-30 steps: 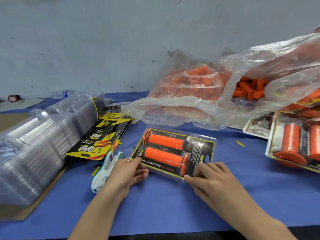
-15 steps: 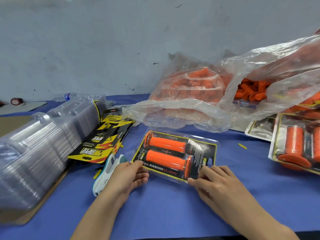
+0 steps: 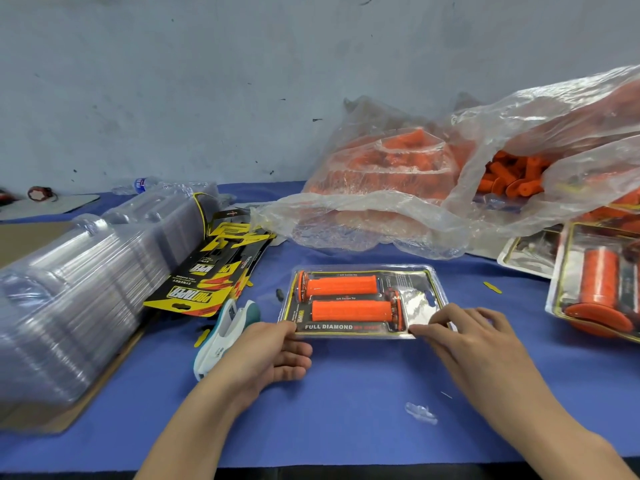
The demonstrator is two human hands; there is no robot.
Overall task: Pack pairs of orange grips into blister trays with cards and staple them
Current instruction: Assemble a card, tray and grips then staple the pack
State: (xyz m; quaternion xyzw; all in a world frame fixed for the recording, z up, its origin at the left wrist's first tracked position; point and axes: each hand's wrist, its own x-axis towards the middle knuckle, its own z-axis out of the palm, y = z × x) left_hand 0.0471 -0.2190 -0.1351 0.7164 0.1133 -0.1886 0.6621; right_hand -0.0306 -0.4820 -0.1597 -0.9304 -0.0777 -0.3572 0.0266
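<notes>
Left hand point(image 3: 273, 355) and right hand point(image 3: 474, 344) on the near corners of a filled blister tray point(image 3: 420, 299), centre of frame.

From my feed: the hands are apart, one at each end of the tray's near edge. Left thumb presses the lower left corner, its other fingers lying relaxed on the blue bench point(image 3: 346, 427). Right fingertips lie fairly straight on the lower right corner; neither hand is clamped round anything. The tray lies flat on the bench with two orange grips point(image 3: 341, 285) side by side over a black card reading FULL DIAMOND. White and teal stapler point(image 3: 225, 336) just left of the left hand. Loose cards point(image 3: 214, 271) and a stack of clear trays point(image 3: 86, 289) at left. Plastic bag of grips point(image 3: 450, 174) upper right. Another filled pack point(image 3: 595, 282) at right edge.
</notes>
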